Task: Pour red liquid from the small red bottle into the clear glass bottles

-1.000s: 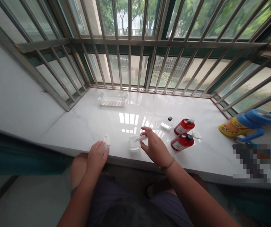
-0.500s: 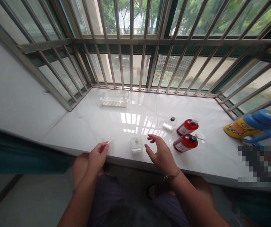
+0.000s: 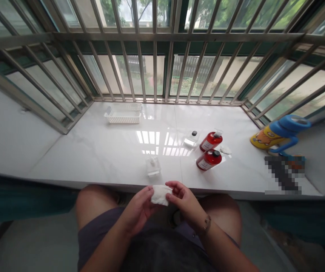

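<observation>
Between my two hands is a small folded white tissue (image 3: 160, 195), held just off the front edge of the ledge, above my lap. My left hand (image 3: 139, 209) grips its left end. The fingers and thumb of my right hand (image 3: 185, 200) close on its right side. Just beyond the hands, a clear square glass bottle (image 3: 153, 166) stands upright near the ledge's edge. Two red bottles with labels, a nearer one with a black cap (image 3: 208, 160) and a farther one (image 3: 211, 141), are to the right. A small clear bottle with a black cap (image 3: 191, 139) is beside them.
A white perforated basket (image 3: 123, 118) sits at the back left of the white ledge (image 3: 100, 151). A crumpled white piece (image 3: 225, 150) lies right of the red bottles. A blue and yellow flask (image 3: 278, 132) and a blurred-out item (image 3: 284, 173) are far right. Metal bars line the window.
My hands have come together over my lap, and both now hold the white tissue. My right hand has left the glass bottle's side. The view has shifted a little.
</observation>
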`<action>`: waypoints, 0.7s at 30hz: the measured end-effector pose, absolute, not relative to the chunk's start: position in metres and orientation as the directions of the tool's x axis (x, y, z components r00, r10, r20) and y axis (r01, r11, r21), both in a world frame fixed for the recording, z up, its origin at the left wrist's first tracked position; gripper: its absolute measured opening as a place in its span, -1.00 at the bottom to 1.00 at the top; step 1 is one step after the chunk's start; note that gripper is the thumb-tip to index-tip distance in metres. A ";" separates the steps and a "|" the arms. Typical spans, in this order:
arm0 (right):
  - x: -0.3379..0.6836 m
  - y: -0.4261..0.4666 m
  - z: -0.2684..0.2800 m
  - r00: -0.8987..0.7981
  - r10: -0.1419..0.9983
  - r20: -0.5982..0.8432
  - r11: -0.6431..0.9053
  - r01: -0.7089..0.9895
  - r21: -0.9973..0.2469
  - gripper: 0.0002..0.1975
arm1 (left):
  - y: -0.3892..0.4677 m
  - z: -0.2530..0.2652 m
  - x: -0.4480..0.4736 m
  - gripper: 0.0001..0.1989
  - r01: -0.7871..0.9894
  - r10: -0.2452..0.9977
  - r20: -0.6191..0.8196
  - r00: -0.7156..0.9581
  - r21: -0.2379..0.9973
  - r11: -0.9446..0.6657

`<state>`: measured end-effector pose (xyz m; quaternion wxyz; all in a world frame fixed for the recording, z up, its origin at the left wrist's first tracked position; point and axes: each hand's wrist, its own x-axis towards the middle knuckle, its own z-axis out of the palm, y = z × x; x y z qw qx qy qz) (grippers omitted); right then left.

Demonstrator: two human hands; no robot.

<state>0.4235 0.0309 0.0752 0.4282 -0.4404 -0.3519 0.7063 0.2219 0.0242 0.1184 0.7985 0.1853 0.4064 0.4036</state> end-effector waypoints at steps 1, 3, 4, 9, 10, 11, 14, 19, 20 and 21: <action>0.425 0.031 0.076 -0.250 0.909 -0.334 -0.398 -0.279 -0.874 -0.45 | 0.024 0.117 0.224 -0.64 -0.475 0.793 -0.503 0.345 0.635 0.609; 0.432 0.034 0.077 -0.246 0.906 -0.343 -0.398 -0.229 -0.888 -0.50 | 0.025 0.113 0.226 -0.59 -0.411 0.788 -0.520 0.328 0.673 0.615; 0.436 0.036 0.077 -0.225 0.914 -0.339 -0.383 -0.196 -0.903 -0.53 | 0.026 0.110 0.225 -0.56 -0.374 0.787 -0.533 0.311 0.692 0.617; 0.465 0.064 0.074 0.079 0.985 -0.157 -0.168 0.166 -0.972 -0.67 | 0.026 0.099 0.210 -0.43 -0.251 0.781 -0.580 0.231 0.740 0.624; 0.471 0.072 0.073 0.130 0.990 -0.055 -0.090 0.286 -0.954 -0.71 | 0.025 0.097 0.206 -0.42 -0.242 0.780 -0.585 0.223 0.742 0.625; 0.475 0.081 0.073 0.152 0.986 0.068 -0.003 0.421 -0.907 -0.77 | 0.024 0.095 0.203 -0.42 -0.233 0.779 -0.589 0.216 0.744 0.626; 0.480 0.108 0.070 0.049 0.938 0.342 0.199 0.733 -0.651 -0.87 | 0.021 0.090 0.197 -0.41 -0.207 0.778 -0.598 0.192 0.750 0.628; 0.465 0.140 0.060 -0.148 0.947 0.284 0.275 0.830 -0.484 -0.84 | 0.016 0.087 0.195 -0.41 -0.171 0.777 -0.603 0.184 0.758 0.629; 0.461 0.143 0.058 -0.187 0.949 0.254 0.289 0.837 -0.465 -0.85 | 0.016 0.087 0.195 -0.42 -0.166 0.777 -0.602 0.185 0.760 0.628; 0.458 0.145 0.056 -0.223 0.948 0.225 0.304 0.841 -0.448 -0.85 | 0.016 0.087 0.194 -0.44 -0.161 0.778 -0.600 0.187 0.762 0.627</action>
